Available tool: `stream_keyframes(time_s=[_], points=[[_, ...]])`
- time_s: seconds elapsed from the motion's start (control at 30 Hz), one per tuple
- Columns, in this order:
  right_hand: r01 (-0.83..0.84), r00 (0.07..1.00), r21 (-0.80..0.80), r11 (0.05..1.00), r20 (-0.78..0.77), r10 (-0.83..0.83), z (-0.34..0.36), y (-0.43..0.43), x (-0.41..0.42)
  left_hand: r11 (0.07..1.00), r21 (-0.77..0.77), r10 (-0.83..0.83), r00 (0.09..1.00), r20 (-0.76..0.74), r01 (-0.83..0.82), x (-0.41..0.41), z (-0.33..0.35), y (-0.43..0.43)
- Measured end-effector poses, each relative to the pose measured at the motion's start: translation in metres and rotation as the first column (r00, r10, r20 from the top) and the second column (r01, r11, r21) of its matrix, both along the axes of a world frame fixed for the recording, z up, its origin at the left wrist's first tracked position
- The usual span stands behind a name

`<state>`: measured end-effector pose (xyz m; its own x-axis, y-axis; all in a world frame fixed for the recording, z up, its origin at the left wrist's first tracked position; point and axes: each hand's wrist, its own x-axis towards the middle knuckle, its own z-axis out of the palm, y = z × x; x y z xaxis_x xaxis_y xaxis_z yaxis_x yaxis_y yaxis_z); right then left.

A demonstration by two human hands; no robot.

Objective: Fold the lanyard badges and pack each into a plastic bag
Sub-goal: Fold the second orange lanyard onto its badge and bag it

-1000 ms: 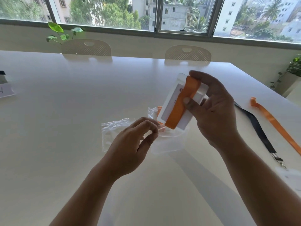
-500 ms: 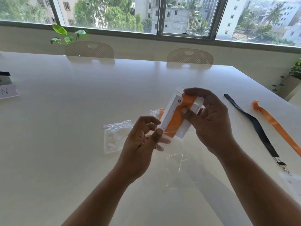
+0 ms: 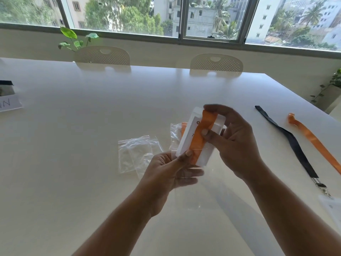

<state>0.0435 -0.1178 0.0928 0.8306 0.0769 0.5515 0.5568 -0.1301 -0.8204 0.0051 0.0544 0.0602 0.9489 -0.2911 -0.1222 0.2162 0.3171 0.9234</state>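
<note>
White plastic badge holder (image 3: 186, 139), bound lengthwise by its folded orange lanyard strap (image 3: 199, 139), was up off the white table (image 3: 73, 154), tilted, between your two hands. Your right hand (image 3: 238, 145) gripped it, with the fingers curled over the top edge and the thumb pressing the strap flat against the face. Your left hand (image 3: 166, 172) pinched the mouth of a clear plastic bag (image 3: 191, 194) between thumb and fingers. The thumb tip touched the holder's lower end, and the bag hung down from that hand. Whether the holder's bottom corner had entered the bag's mouth, I cannot tell through the plastic.

Just beyond your left hand, a few empty clear bags (image 3: 136, 154) lay flat on the table. Behind the holder sat a packed clear bag (image 3: 178, 129) with something orange inside. To your right, well apart from the hands, a dark blue lanyard (image 3: 287, 139) and an orange lanyard (image 3: 313, 140) lay stretched side by side. The blue one's metal clip ended near a second badge holder (image 3: 330, 206) at the frame's edge.
</note>
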Motion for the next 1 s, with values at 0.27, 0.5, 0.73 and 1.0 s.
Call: stream_keyframes(time_s=[0.27,0.5,0.73,1.0], points=[[-0.047,0.994,-0.043,0.998,-0.105,0.042,-0.005,0.007,-0.004,0.997,-0.04,0.063,0.998,0.014,-0.063,0.003,0.0,0.002],[0.004,0.989,-0.116,0.993,-0.146,-0.021,-0.01,0.012,-0.007,0.993,-0.013,0.115,0.991,0.068,-0.114,0.003,-0.001,0.002],[0.004,0.993,-0.205,0.979,-0.113,-0.027,-0.008,0.01,-0.006,0.981,0.073,0.17,0.977,0.126,-0.18,0.005,-0.003,0.001],[-0.082,0.983,-0.434,0.897,-0.184,0.001,-0.011,0.0,-0.007,0.982,0.034,0.18,0.972,0.152,-0.187,0.004,-0.005,0.001]])
